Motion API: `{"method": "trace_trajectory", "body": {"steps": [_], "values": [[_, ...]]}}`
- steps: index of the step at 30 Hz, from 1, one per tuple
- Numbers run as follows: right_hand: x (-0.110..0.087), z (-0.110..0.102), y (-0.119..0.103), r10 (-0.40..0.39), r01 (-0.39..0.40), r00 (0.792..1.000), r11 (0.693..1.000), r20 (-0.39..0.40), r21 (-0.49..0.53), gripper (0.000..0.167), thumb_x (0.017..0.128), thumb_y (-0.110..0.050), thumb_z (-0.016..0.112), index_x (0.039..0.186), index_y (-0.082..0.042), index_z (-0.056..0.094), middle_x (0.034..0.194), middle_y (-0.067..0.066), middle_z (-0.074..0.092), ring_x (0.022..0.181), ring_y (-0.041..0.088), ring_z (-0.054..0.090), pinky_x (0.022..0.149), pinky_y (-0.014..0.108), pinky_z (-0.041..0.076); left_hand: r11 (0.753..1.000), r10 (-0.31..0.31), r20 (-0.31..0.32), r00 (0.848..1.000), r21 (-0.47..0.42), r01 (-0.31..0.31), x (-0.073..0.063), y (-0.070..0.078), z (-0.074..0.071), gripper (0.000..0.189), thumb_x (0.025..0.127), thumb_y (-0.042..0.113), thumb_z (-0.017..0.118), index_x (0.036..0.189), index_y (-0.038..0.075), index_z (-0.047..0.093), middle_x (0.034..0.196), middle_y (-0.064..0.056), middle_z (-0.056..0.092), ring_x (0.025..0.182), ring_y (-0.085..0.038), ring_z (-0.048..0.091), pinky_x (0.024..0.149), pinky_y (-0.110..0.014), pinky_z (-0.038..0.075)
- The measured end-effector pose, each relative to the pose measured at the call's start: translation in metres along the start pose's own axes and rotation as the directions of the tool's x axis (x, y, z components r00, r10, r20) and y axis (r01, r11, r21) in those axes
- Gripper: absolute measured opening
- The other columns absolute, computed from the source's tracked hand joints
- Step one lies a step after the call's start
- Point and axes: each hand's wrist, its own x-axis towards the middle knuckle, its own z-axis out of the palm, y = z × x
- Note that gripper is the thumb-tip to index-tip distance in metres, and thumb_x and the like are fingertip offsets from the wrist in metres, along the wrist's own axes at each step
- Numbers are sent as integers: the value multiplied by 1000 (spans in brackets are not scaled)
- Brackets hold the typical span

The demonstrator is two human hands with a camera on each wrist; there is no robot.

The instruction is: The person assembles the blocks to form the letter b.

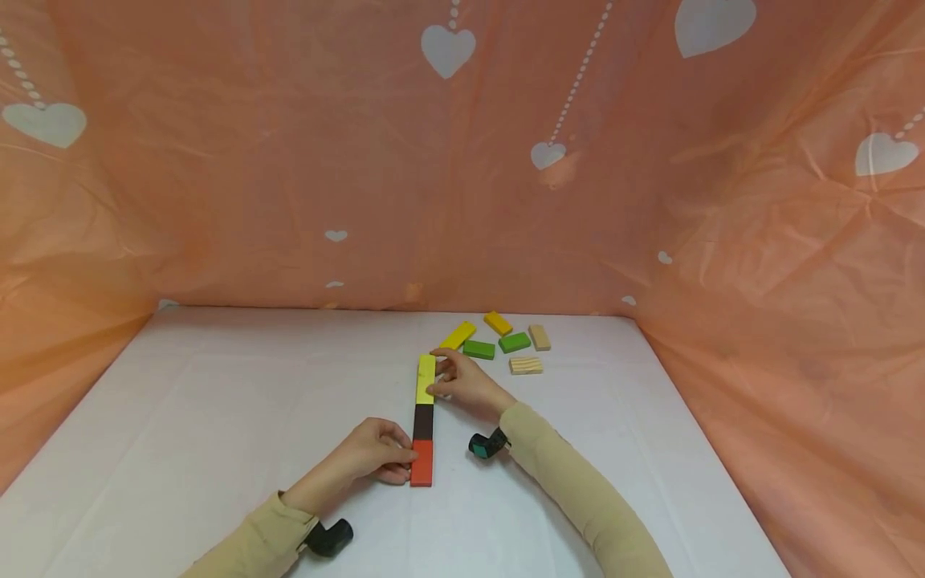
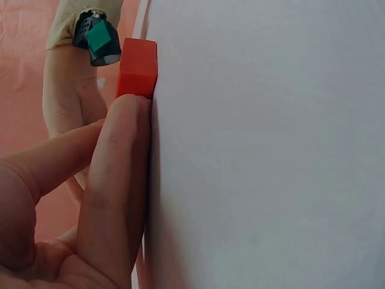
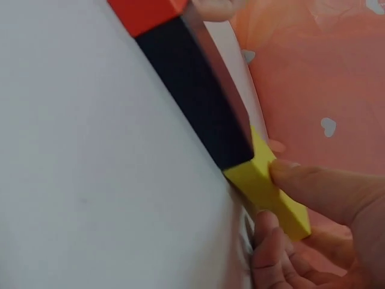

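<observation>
Three wooden blocks stand end to end in a straight row on the white tabletop: a red block [image 1: 422, 466] nearest me, a black block [image 1: 423, 422] in the middle, a yellow block [image 1: 426, 369] farthest. My left hand [image 1: 376, 451] holds the red block from its left side, thumb at its upper edge. The left wrist view shows fingers [image 2: 123, 138] against the red block [image 2: 138, 66]. On the right, my right hand [image 1: 468, 385] pinches the yellow block [image 3: 271, 189], thumb on its face and another finger at the far end.
Behind my right hand lie loose blocks: a long yellow one [image 1: 458, 335], an orange-yellow one [image 1: 498, 323], two green ones [image 1: 479, 350] [image 1: 515, 343] and two plain wood ones [image 1: 539, 337] [image 1: 525, 366]. An orange curtain [image 1: 448, 193] with white hearts hangs around the white tabletop [image 1: 217, 401].
</observation>
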Motion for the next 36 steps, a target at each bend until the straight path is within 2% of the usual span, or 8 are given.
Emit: {"method": "trace_trajectory", "body": {"steps": [8,16,25,31,36], "values": [[9,-4,-2,11,-7,999,995,39,-96,69,81,-22,78,139,-7,45,119,6,55,90,18,56,72,25,53,1000,-14,-12,1000,15,14,-1,2,1,20,85,2,71,96,-8,58,70,-11,66,58,-16,66,58,-31,60],[10,-5,-3,30,-26,998,996,46,-88,68,79,-20,80,137,-5,48,115,5,55,90,19,54,70,24,52,999,-26,-35,999,23,27,-1,2,3,19,85,1,70,95,-7,58,70,-11,66,58,-16,65,57,-30,60],[7,-5,-3,28,-26,999,998,42,-58,68,79,-19,80,137,-6,48,115,5,56,89,19,57,73,25,54,999,-26,-21,999,30,26,0,0,2,20,85,4,71,97,-7,59,69,-11,65,57,-16,66,56,-30,59],[2,-11,0,-14,14,1000,1000,-14,13,58,83,-18,77,133,-7,50,111,5,58,95,19,58,81,30,54,1000,-19,-13,1000,12,19,1,-1,1,20,85,3,71,97,-8,58,70,-12,66,57,-16,66,56,-30,59],[1,-20,3,-41,43,996,999,-77,17,52,85,-13,75,131,-6,51,111,8,59,102,21,57,91,33,51,1000,-19,-15,1000,7,20,1,0,1,20,84,2,71,96,-8,59,69,-11,66,57,-15,65,56,-30,60]]}}
